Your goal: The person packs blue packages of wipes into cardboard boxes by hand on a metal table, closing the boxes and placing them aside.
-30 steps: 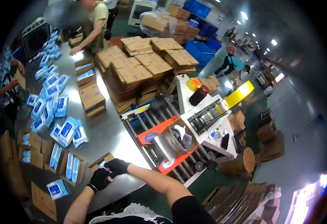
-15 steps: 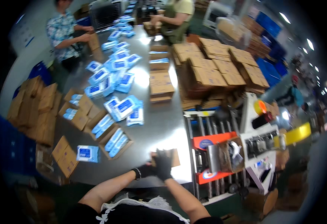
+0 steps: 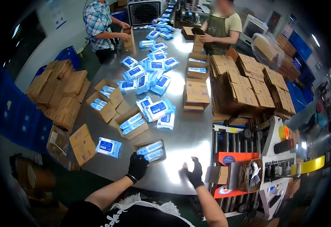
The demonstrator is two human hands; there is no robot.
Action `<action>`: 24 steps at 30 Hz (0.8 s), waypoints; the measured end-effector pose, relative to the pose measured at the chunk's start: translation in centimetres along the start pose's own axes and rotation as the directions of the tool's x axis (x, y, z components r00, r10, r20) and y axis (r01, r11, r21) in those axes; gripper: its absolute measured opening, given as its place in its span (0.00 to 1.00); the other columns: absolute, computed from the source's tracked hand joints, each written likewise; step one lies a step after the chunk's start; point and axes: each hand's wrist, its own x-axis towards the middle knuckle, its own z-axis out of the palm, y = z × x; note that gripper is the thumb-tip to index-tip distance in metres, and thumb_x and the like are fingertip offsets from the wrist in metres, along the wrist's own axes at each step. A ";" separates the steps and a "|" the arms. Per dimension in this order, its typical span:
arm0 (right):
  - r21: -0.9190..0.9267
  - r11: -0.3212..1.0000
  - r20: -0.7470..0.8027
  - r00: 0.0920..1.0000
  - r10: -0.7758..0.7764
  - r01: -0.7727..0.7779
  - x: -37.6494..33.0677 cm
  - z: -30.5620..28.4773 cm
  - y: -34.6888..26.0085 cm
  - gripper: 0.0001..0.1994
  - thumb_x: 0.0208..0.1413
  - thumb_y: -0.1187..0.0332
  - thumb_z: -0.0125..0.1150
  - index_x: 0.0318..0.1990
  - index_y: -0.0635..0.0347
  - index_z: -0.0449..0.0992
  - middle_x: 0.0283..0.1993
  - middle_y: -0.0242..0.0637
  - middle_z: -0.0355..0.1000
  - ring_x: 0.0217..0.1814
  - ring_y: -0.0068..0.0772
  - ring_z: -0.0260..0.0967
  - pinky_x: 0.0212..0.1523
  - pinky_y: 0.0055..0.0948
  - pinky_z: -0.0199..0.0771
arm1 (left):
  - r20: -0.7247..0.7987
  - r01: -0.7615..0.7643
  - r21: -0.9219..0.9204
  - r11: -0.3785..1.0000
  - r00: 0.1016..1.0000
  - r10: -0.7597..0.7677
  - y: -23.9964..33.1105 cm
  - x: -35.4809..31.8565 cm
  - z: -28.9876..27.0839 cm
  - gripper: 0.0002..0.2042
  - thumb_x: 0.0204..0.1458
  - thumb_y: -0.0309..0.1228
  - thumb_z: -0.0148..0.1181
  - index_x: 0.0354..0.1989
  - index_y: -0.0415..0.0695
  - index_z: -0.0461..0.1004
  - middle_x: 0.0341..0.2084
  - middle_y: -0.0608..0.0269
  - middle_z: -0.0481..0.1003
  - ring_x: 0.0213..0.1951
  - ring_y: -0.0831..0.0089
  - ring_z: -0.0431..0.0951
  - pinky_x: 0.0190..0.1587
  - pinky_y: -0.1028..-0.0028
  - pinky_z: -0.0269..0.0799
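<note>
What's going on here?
The gloved left hand touches an open box of blue packs on the metal table. The right hand is open over the table, holding nothing visible. Loose packs lie heaped farther along, near other boxes. Beyond, two co-workers each have hands on a box.

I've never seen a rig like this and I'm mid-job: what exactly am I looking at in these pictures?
There is no robot here. You are looking down from a fisheye camera on a person's head, so straight edges bend. The black-gloved hands are that person's own. The left hand is at the near-left corner of an open carton holding blue-and-white soft packs. The right hand is open and looks empty. The shiny metal table also bears a heap of similar packs, other cartons and a flattened carton. On the right is a roller machine with orange rails.
</note>
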 end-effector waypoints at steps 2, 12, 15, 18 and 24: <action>0.114 0.974 0.276 0.936 -0.218 0.194 3.8 2.6 -5.4 0.28 0.34 0.51 0.74 0.39 0.61 0.74 0.38 0.45 0.71 0.42 0.47 0.69 0.45 0.39 0.69 | 0.145 -0.130 -0.017 0.991 0.981 0.131 0.8 0.6 0.2 0.06 0.40 0.36 0.62 0.20 0.49 0.73 0.21 0.61 0.70 0.33 0.61 0.71 0.52 0.51 0.57; 0.135 0.944 0.513 0.794 -0.325 0.300 8.5 11.0 -3.4 0.14 0.45 0.56 0.60 0.34 0.56 0.74 0.31 0.44 0.74 0.36 0.46 0.73 0.37 0.39 0.71 | 0.155 -0.025 -0.680 0.733 0.972 0.177 -4.6 5.2 5.2 0.15 0.39 0.36 0.66 0.34 0.44 0.73 0.26 0.59 0.73 0.35 0.59 0.75 0.46 0.63 0.67; -0.079 0.984 0.527 0.845 -0.093 0.158 6.1 10.9 -5.4 0.13 0.48 0.62 0.56 0.41 0.57 0.74 0.37 0.48 0.73 0.42 0.47 0.72 0.44 0.38 0.70 | -0.240 0.215 -0.564 0.797 0.881 -0.408 -6.3 -0.6 10.8 0.24 0.42 0.26 0.64 0.51 0.41 0.66 0.47 0.55 0.70 0.50 0.59 0.69 0.54 0.64 0.64; 0.104 0.957 0.089 0.956 -0.281 0.271 6.2 11.8 -8.0 0.16 0.49 0.63 0.56 0.45 0.58 0.73 0.47 0.50 0.70 0.56 0.49 0.62 0.56 0.41 0.61 | 0.437 0.547 -0.797 0.256 0.815 -0.381 -10.7 -2.2 18.2 0.33 0.47 0.22 0.60 0.63 0.40 0.53 0.60 0.57 0.59 0.59 0.64 0.61 0.59 0.67 0.60; -0.186 0.975 0.160 0.983 -0.093 0.122 4.2 10.0 -10.8 0.24 0.48 0.49 0.58 0.48 0.54 0.74 0.59 0.41 0.65 0.67 0.46 0.53 0.68 0.57 0.36 | 0.509 0.507 -0.842 0.183 0.860 -0.040 -4.1 1.1 16.1 0.24 0.61 0.40 0.42 0.63 0.43 0.56 0.55 0.57 0.65 0.55 0.66 0.65 0.59 0.67 0.61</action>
